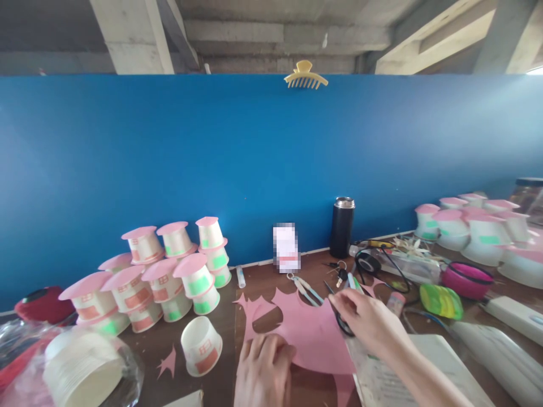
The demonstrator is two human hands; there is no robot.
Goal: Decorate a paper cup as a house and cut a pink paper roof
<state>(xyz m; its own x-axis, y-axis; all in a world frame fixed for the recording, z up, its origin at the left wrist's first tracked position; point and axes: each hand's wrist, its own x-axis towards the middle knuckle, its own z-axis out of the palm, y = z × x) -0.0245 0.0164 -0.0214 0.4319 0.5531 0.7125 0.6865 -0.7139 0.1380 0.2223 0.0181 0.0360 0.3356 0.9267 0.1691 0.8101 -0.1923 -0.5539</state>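
Note:
A sheet of pink paper with curved cut-outs lies on the brown table. My left hand rests at its lower left edge, fingers bent and closed on the paper. Over the sheet's right side is my right hand, its fingers curled together at the black-handled scissors. Those fingers partly cover the scissors' handle, and a dark blade tip points away. Left of my left hand, a white paper cup with a printed window and door stands upside down. A pink scrap lies beside it.
Stacked cups with pink paper tops stand at left, behind bagged cups. More topped cups are at far right. A black flask, pliers-like tool, green tape dispenser and pink pouch stand near the blue partition.

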